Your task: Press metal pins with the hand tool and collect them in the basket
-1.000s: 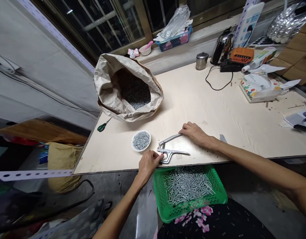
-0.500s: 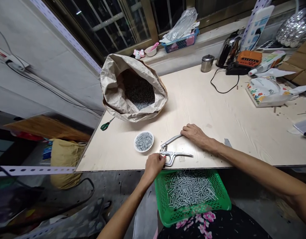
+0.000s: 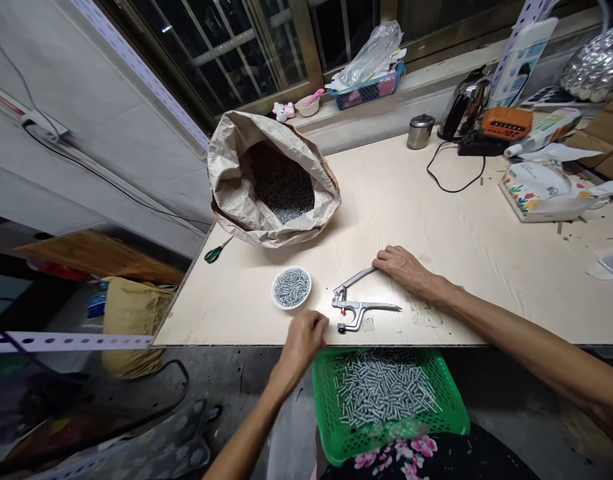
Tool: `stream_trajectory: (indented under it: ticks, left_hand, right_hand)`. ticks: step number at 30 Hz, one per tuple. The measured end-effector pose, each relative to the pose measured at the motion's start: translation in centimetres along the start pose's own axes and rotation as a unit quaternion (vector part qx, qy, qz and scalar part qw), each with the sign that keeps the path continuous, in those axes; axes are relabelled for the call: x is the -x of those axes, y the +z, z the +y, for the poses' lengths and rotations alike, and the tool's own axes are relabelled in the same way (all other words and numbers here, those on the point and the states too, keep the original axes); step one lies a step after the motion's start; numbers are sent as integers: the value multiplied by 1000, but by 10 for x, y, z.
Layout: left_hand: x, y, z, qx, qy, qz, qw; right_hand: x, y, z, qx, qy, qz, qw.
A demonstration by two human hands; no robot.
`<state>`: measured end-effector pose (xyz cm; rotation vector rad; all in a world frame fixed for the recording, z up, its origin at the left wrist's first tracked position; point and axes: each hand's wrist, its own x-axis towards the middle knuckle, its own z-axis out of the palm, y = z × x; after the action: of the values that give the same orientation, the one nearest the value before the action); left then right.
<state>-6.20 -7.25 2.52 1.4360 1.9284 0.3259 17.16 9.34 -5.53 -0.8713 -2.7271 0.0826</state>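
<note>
A metal plier-like hand press (image 3: 359, 300) lies on the pale wooden table (image 3: 436, 220) near its front edge. My right hand (image 3: 404, 268) rests on the end of its upper handle, fingers curled over it. My left hand (image 3: 304, 338) hovers at the table's front edge, just left of the tool's jaws, fingers curled; whether it holds anything is hidden. A small white bowl (image 3: 291, 287) of little metal pieces sits left of the tool. A green basket (image 3: 386, 393) full of the same pieces rests on my lap below the table edge.
A large opened paper sack (image 3: 271, 183) of metal pieces stands at the back left, with green-handled scissors (image 3: 215, 252) beside it. A kettle (image 3: 469, 103), a steel cup (image 3: 420, 131), a cord and a tissue pack (image 3: 541, 190) sit at the back right.
My left hand has drawn back from the tool's jaws toward the table edge. My right hand stays on the upper handle. The camera has shifted slightly.
</note>
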Motion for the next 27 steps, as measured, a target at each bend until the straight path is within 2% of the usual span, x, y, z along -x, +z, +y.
stream_trajectory:
  ticks: [2,3,4,6,8,9,11,13,17,22,27]
  left_hand:
    - [21,2,5,-14,72,-30,997]
    - [28,3,7,-42,105,-22,993]
    - [31,2,8,-78,116,5,990]
    - [25,-5,4,-150,97,99,979]
    - [5,-19,-6,-196,59,187,961]
    - [-6,-26,-12,-211,49,210,954]
    - [-27,-37,-22,-246,43,220,943]
    - [-42,-42,-27,-291,47,207,933]
    - [-51,-40,-29,-366,69,166,913]
    - [-53,-47,-28,-326,64,165,929]
    - [-45,-55,-23,-215,90,249,940]
  right_hand:
    - [0,1,-1,1,3,-1,1000]
    - [0,1,-1,4,6,-2,1000]
    - [0,2,-1,8,10,-2,1000]
    - [0,4,-2,14,15,-1,1000]
    - [1,7,-3,15,16,-1,1000]
    - [1,8,-3,15,17,0,1000]
    - [2,9,-4,19,22,1,1000]
    - [1,9,-5,22,27,4,999]
    - [1,6,-8,30,32,3,999]
    - [0,1,-12,33,40,-11,999]
    - [0,-5,-12,25,44,-30,998]
